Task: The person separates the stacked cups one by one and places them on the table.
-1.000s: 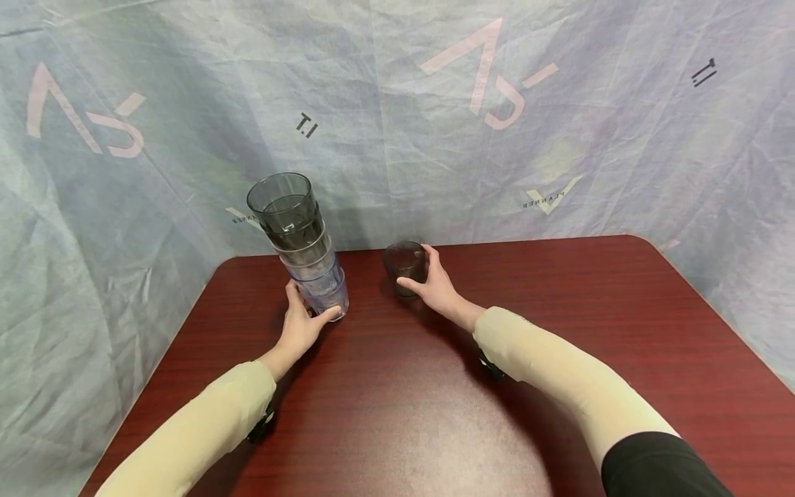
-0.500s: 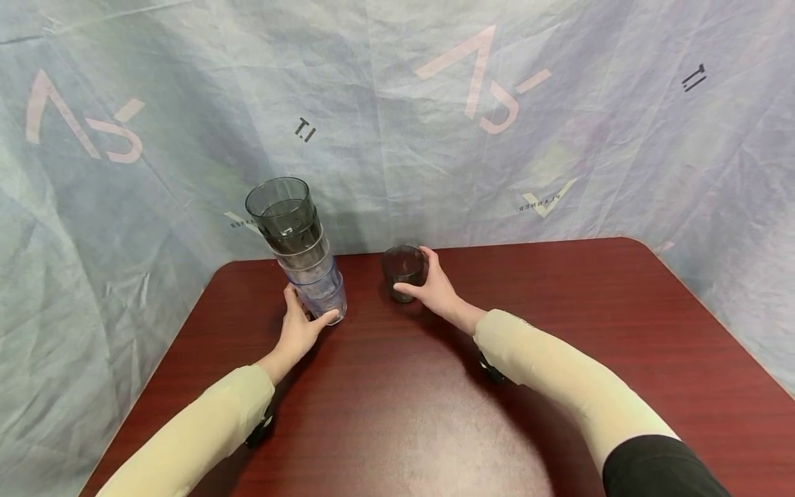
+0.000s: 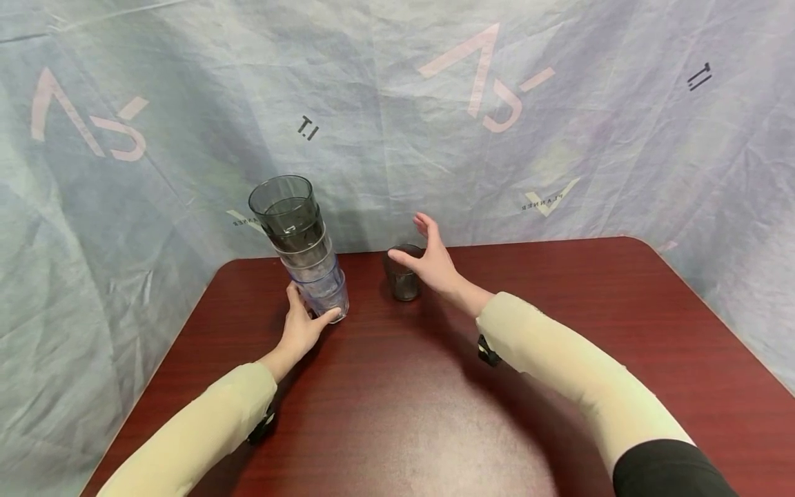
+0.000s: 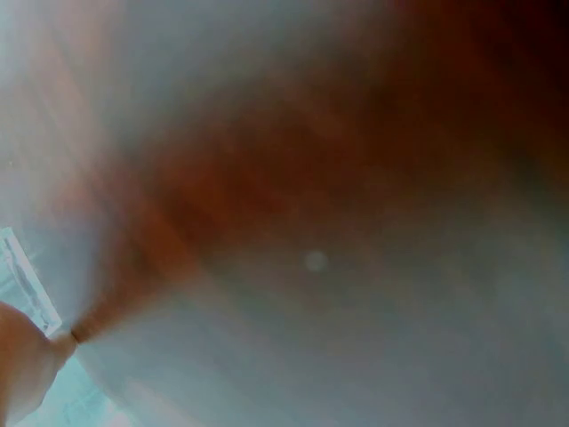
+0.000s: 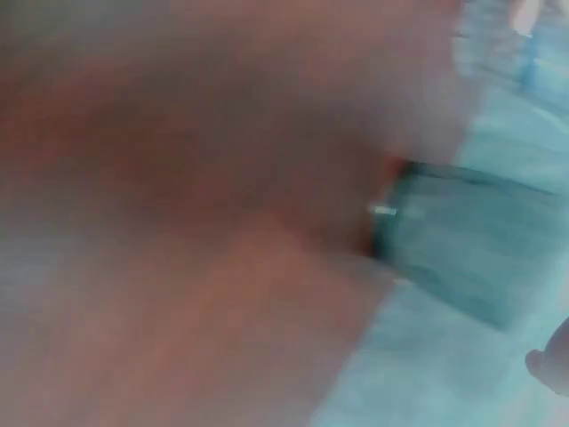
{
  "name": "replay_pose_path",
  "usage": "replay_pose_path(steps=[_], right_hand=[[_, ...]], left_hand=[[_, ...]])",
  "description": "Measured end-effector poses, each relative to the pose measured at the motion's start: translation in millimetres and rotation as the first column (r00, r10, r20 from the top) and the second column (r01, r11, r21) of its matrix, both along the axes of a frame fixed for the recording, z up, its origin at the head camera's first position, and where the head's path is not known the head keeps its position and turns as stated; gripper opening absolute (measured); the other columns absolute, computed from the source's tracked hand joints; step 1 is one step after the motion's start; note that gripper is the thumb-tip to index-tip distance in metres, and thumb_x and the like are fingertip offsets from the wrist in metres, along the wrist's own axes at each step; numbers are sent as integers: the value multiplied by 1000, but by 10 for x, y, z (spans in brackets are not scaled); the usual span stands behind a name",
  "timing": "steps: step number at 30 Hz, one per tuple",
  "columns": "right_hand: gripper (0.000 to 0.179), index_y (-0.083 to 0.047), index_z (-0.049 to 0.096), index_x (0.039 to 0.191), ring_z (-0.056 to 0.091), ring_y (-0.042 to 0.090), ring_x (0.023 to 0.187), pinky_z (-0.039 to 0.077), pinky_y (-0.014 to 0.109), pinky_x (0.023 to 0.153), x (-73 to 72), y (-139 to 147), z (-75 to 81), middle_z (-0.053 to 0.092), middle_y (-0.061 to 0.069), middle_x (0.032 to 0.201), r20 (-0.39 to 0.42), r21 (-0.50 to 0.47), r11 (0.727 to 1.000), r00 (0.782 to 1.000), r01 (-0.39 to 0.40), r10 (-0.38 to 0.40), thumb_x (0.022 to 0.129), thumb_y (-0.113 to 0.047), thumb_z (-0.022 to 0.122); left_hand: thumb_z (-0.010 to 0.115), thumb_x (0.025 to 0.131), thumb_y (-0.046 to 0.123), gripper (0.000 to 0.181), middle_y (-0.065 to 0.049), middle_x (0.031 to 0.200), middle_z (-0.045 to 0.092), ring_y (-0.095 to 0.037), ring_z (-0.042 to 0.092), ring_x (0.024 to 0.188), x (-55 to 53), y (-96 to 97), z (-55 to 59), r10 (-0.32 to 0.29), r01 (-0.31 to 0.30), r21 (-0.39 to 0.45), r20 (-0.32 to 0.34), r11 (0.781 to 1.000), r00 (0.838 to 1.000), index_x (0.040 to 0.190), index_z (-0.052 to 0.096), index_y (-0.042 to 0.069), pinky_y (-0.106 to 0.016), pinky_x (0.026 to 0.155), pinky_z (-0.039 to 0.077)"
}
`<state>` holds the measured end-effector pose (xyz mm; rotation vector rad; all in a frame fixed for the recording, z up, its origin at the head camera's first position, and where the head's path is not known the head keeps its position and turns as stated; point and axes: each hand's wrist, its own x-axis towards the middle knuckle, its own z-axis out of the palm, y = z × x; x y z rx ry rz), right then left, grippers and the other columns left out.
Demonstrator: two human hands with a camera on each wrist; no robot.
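Head: right hand (image 3: 437,264) overlaps dark cup (image 3: 405,284) | right wrist: visible gap

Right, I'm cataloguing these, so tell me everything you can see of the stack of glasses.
The stack of glasses is see-through, like glass or plastic: smoky grey on top, colourless in the middle, bluish below. Nested mouth-up, it shows a round open top. It leans in the head view, perhaps from the lens, its base apparently on the table. The left hand grips it low down.
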<state>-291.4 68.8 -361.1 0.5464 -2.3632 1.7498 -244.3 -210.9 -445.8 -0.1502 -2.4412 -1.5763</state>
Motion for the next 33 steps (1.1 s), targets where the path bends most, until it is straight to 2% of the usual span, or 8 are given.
replay_pose_path(steps=[7,12,16,22,28,33], right_hand=[[83,-12,17,152,27,13,140,24,35,113,-23,-273,532,26,8,155,-133,-90,991,987,-102,90,90,-22,71],[83,-14,19,152,32,12,138,28,40,110,19,-518,737,30,4,154,-144,-94,982,978,-165,150,89,-21,72],[85,-14,19,153,34,12,136,34,35,106,44,-721,798,32,3,153,-151,-88,975,970,-205,190,88,-22,73],[87,-18,17,154,34,11,136,39,40,103,94,-988,807,31,-4,152,-134,-102,957,957,-273,258,88,-22,73],[86,-20,16,154,32,9,135,36,37,106,147,-1169,821,29,-3,151,-120,-91,957,957,-277,265,88,-24,73],[87,-19,18,153,33,8,132,34,28,104,134,-1263,831,34,-5,148,-134,-42,967,960,-252,245,87,-27,74]], left_hand=[[78,84,11,93,-24,145,37,-33,37,135,2,-4,-3,2,-2,-9,7,1000,1000,146,8,13,-46,107,33],[78,84,11,94,-23,145,36,-32,36,136,2,-11,-2,0,0,-13,12,1000,1000,146,7,14,-45,107,33],[78,84,11,96,-22,146,35,-32,35,137,0,-9,0,7,-6,-23,17,1000,1000,146,6,13,-45,108,33],[78,84,12,98,-24,147,33,-34,35,136,10,5,26,1,0,-32,23,999,1000,148,3,14,-47,107,34],[77,85,12,97,-23,146,33,-34,35,136,10,12,38,6,-4,-49,37,999,999,148,2,13,-49,107,34],[77,85,15,97,-22,145,34,-34,35,136,13,2,52,11,-9,-54,47,999,999,148,3,15,-48,106,34]])
